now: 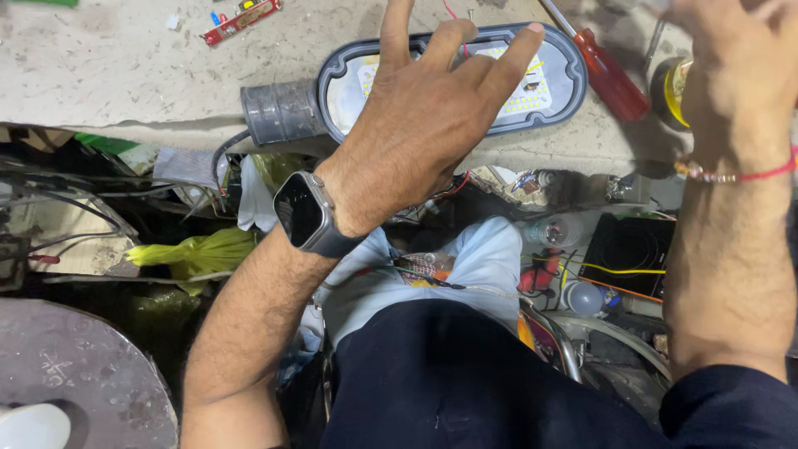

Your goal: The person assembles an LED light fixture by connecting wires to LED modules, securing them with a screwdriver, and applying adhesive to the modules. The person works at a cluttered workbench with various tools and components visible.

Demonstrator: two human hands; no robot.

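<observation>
Left hand [424, 116] hovers with fingers spread apart over a grey oval lamp housing [449, 83], gripping nothing; whether the fingertips touch its rim cannot be told. Under the palm lies the lamp's white LED panel [532, 91], and a black smartwatch [303, 212] sits on the wrist. Right hand [736, 58], blurred, rises just beyond a red-handled screwdriver [611, 79]; its grip cannot be told.

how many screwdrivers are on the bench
1 for sure: a red-handled screwdriver lies on the bench right of the LED lamp housing, between it and the right hand. More could be hidden under the hands.
</observation>
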